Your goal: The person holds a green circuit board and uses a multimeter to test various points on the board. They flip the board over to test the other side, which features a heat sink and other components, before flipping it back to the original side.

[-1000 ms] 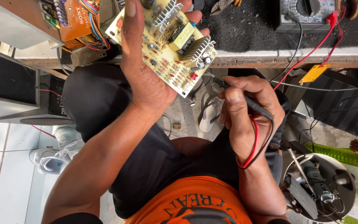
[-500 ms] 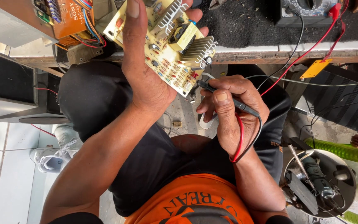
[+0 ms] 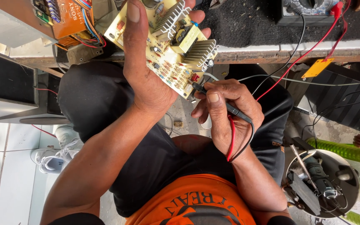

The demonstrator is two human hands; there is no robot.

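The circuit board [image 3: 169, 50] is up in the air, above the person's lap and just in front of the workbench edge [image 3: 271, 52]. It is a yellowish card with small parts and silver fins on it. It is tilted – its long side runs from the top left down to the bottom right, and the side with the parts faces up toward the camera. The left hand [image 3: 146, 79] holds it, with the thumb pressed flat on the near side and the fingers curled around the far edge. The right hand [image 3: 230, 112] pinches a thin black test probe [image 3: 213, 98] like a pencil, and the tip touches the board's lower right corner. Red and black wires loop out of that fist. So the board is already out and held still, and the poking of spots is under way – how many spots are left, the picture does not show. More wires run up to a meter [image 3: 309, 10] on a dark mat at the top. An orange part with coloured wires [image 3: 69, 21] sits at the top left. Down at the right is a round tub of tools [image 3: 321, 187], and a white shoe [image 3: 55, 152] rests on the floor.
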